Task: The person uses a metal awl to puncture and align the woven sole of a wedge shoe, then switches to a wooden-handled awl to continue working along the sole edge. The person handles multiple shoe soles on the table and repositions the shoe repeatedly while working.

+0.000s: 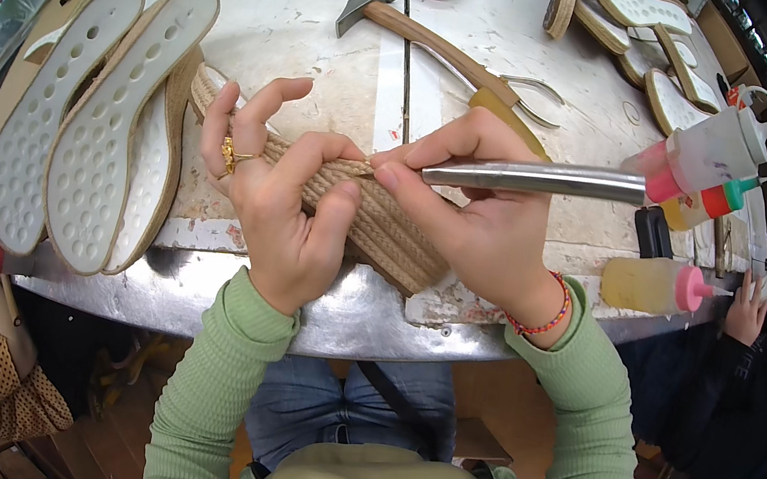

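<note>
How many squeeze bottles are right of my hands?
3: a large clear-and-pink bottle at the back, a red-and-green-capped bottle just in front, and a pink-capped yellow bottle frontmost. More may be hidden.

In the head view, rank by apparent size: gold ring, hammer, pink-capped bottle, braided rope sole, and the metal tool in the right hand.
1. Braided rope sole, partly covered by the hands
2. Metal tool and hammer: too alike to rank
3. Pink-capped bottle
4. Gold ring
</note>
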`<state>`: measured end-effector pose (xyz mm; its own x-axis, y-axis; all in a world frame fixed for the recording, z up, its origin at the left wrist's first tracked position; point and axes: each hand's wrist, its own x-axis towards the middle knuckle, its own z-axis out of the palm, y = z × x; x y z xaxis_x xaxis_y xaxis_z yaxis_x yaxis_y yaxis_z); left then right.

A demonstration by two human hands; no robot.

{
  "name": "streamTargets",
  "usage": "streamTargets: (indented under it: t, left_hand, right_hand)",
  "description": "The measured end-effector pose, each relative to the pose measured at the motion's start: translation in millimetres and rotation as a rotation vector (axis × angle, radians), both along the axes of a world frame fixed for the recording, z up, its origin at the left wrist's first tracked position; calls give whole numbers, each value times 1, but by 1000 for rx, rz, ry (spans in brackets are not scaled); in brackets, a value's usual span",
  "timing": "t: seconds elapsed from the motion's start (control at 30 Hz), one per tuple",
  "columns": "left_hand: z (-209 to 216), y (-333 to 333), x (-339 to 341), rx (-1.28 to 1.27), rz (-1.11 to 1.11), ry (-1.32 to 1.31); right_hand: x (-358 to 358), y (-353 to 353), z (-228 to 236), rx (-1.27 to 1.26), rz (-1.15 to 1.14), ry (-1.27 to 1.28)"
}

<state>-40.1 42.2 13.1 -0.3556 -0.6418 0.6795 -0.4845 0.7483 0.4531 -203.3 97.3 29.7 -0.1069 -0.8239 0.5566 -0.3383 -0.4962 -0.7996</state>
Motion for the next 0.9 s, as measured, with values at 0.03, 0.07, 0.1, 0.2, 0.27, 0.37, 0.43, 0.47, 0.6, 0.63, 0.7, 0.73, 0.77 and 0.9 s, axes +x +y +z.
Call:
streamTargets:
  t: [0.03, 0.07, 0.1, 0.2, 0.27, 0.37, 0.43, 0.47, 0.6, 0.63, 0.7, 0.73, 0.77, 0.9]
  left_hand:
    - [0, 0, 0, 1, 2, -5]
    - [0, 0, 0, 2, 1, -7]
    - [0, 0, 0, 5, -1, -6]
    - [0, 0, 0, 5, -2, 1]
    - [0, 0, 0, 3, -9, 7]
    - [0, 0, 1, -1, -12, 9]
    - [-1, -1, 1, -3, -16, 8]
    - [-1, -1, 1, -4, -17, 7]
    - [0, -1, 1, -2, -8, -3]
    - [-1, 0, 1, -2, -8, -3]
    - [-1, 0, 1, 0, -10, 1]
    - [-1, 0, 1, -1, -9, -2]
    - [-1, 0, 1, 0, -11, -2]
    - [-1, -1, 1, -3, -18, 7]
  right_hand:
    - [0, 0, 0, -30, -10, 55]
    - [1, 0, -1, -35, 2, 25]
    - [0, 0, -1, -44, -5, 42]
    - [-2, -1, -1, -22, -5, 46]
    - [-3, -1, -1, -2, 1, 26]
    - [-4, -2, -1, 2, 26, 36]
    - [-3, -2, -1, -9, 37, 47]
    - [-3, -2, -1, -18, 40, 48]
    - [1, -1, -2, 4, -5, 9]
    - [1, -1, -2, 20, -5, -7]
    - [0, -2, -2, 36, -3, -34]
    - [0, -2, -2, 64, -2, -64]
    - [0, -2, -1, 67, 2, -84]
    - [0, -2, 0, 44, 1, -46]
